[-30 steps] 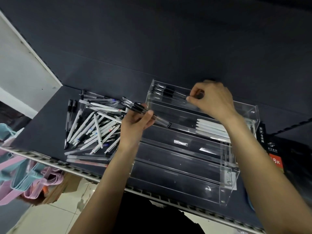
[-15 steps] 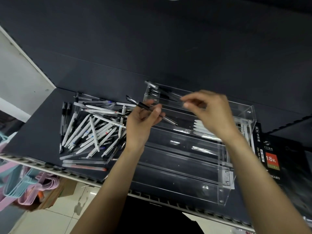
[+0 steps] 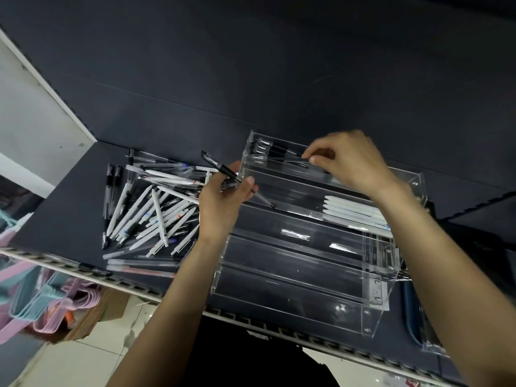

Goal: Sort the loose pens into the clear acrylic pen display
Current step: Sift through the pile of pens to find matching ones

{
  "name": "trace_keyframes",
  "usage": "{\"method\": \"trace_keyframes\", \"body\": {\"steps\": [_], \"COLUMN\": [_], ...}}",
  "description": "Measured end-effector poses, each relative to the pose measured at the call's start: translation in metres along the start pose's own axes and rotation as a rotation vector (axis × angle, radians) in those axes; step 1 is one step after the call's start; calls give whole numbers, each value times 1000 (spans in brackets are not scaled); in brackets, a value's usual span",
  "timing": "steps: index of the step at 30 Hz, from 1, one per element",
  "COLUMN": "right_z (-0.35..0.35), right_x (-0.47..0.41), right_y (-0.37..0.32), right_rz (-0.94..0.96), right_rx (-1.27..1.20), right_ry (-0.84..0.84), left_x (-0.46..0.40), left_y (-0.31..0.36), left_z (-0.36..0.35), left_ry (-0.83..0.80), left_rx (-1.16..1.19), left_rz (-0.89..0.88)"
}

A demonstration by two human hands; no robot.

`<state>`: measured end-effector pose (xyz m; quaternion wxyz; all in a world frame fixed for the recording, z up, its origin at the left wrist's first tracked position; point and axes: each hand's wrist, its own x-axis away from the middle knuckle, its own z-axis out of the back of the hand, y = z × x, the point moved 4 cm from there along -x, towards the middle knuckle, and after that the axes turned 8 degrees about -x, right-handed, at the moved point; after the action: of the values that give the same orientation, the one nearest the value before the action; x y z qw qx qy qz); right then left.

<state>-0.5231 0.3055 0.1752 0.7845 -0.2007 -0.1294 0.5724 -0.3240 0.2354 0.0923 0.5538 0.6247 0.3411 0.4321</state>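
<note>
A clear acrylic pen display with stepped tiers stands on the dark shelf. Its top tier holds several black-capped clear pens; the tier below holds several white pens. My right hand is over the top tier and pinches a clear pen lying in it. My left hand grips a bundle of black-capped clear pens at the display's left edge. A pile of loose white and clear pens lies left of the display.
The shelf's front edge is a slotted metal rail. Pink and blue hangers hang below at the left. A dark box and a clear holder with a blue item sit right of the display.
My right hand went from the top tier toward my left hand and returned to the top tier, now pinching a clear pen. My left hand stays by the display's left edge with its bundle.
</note>
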Motion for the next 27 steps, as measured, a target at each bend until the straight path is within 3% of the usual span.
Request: {"method": "trace_keyframes", "body": {"steps": [6, 12, 16, 19, 22, 25, 27], "right_z": [-16, -20, -56, -66, -53, -40, -42], "right_x": [14, 45, 72, 81, 84, 87, 83], "right_y": [5, -29, -58, -52, -31, -7, -1], "right_rz": [-17, 98, 97, 85, 21, -81, -81], "right_rx": [54, -275, -278, -323, -224, -67, -4], "right_ry": [50, 394, 222, 269, 355, 353, 289], "left_x": [1, 12, 26, 35, 36, 28, 24], "left_y": [4, 5, -2, -9, -11, -15, -22], "left_z": [1, -2, -10, -16, -11, 13, 25], "left_ry": [11, 1, -56, -90, -90, 88, 147], "left_rx": [-15, 103, 207, 187, -119, -577, -650], "left_rz": [-19, -7, 92, 115, -24, -275, -327]}}
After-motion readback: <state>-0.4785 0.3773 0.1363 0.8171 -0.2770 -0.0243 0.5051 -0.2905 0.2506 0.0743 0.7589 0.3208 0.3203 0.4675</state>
